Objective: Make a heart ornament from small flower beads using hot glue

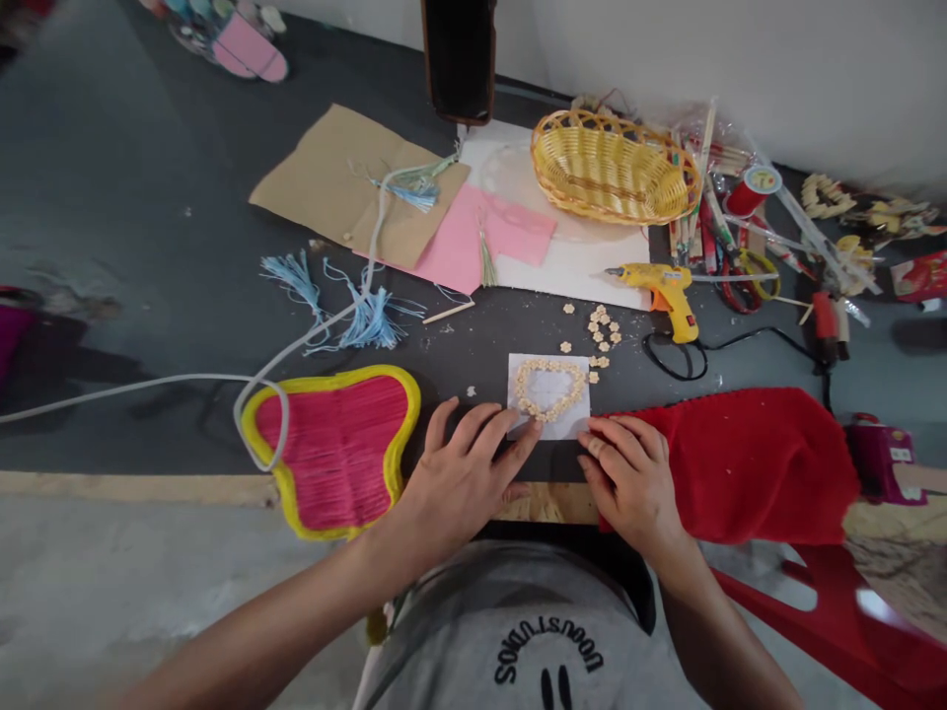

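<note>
A small white paper (522,369) lies near the table's front edge. On it is a heart-shaped ring of little pale wooden flower pieces (548,409). My left hand (460,480) rests with fingers spread on the table, its index fingertip on the paper at the bottom of the heart. By the paper's lower right corner, my right hand (637,483) lies with fingers stretched out, partly over a red cloth (755,463). Neither hand shows anything in its grasp. Loose flower pieces (604,325) sit just behind the paper.
A pink star-like panel with yellow edging (336,449) lies on the left, crossed by a grey cable (326,340). Behind are blue tassels (374,316), a wicker basket (614,173), a yellow glue gun (670,296), scissors (747,281) and a red thread spool (749,192).
</note>
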A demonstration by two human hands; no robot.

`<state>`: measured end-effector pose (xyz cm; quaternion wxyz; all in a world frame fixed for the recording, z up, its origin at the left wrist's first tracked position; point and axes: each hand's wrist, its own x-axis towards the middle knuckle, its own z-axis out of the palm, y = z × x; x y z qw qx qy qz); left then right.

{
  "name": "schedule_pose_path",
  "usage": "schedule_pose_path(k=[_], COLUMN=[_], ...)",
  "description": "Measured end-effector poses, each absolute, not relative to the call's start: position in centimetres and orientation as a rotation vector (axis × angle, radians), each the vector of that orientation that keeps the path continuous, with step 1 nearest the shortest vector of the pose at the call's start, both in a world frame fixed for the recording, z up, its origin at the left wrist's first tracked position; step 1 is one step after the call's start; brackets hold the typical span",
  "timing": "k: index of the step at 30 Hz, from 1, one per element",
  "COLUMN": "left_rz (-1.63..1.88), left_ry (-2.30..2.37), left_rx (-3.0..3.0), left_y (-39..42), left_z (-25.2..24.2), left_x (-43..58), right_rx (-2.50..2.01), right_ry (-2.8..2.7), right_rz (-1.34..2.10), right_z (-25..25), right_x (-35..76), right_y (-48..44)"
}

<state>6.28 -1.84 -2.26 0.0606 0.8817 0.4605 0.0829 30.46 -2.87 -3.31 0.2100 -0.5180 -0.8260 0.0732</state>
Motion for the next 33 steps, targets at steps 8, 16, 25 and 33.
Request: schedule_pose_path(k=[8, 16, 25, 33], left_rz=[0.311, 0.329, 0.394, 0.37], left_ry=[1.386, 1.396, 1.397, 1.394], left_rx=[2.643, 2.624, 2.619, 2.609], left_y=[-2.0, -1.8, -1.9, -1.9], left_z=[-2.8, -2.6, -2.9, -2.8], left_x=[6.1, 6.2, 6.2, 6.2], right_rx=[-1.422, -1.295, -1.295, -1.305], right_ry=[-2.292, -2.335, -2.476, -2.495], right_rz=[0.335, 0.37, 0.249, 0.171], right_z=[-2.8, -1.4, -1.1, -2.0], right_x=[31.1, 30.6, 28.0, 27.0], right_y=[-2.8, -0.6, 3.0, 2.8])
